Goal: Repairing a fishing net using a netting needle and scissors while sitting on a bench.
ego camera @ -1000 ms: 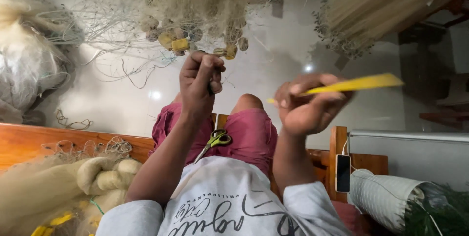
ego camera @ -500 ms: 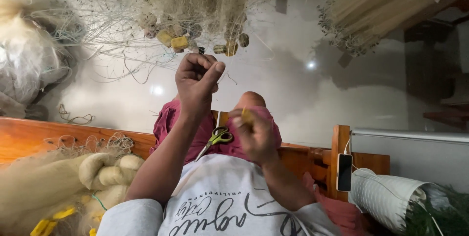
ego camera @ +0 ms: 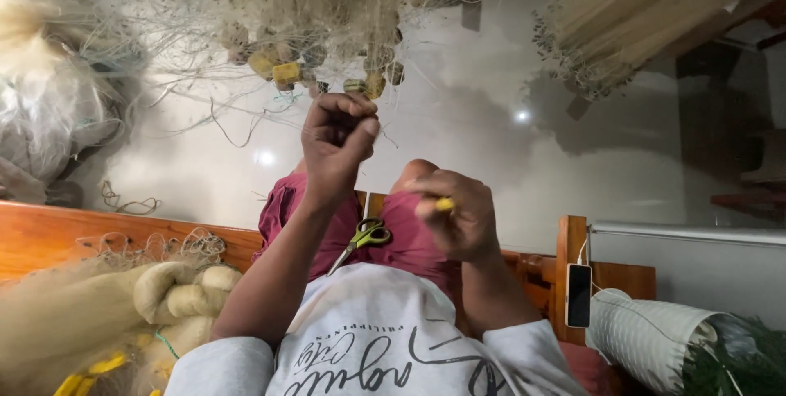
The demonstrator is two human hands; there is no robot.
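A wooden bench point(ego camera: 49, 232) carries a heap of pale netting point(ego camera: 74, 314); a phone point(ego camera: 579, 295) leans against its post.

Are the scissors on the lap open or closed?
Closed, it seems: the scissors lie flat on the lap, blades together in one thin line, with the green handles side by side.

Left hand point(ego camera: 337, 135) raised, fingers pinched, right hand point(ego camera: 458, 217) lower, curled

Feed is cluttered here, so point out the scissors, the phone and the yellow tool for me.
scissors point(ego camera: 366, 238), head view, on the green handles.
phone point(ego camera: 579, 295), head view, middle of its dark screen.
yellow tool point(ego camera: 444, 204), head view, the tip showing in the right hand point(ego camera: 458, 216).
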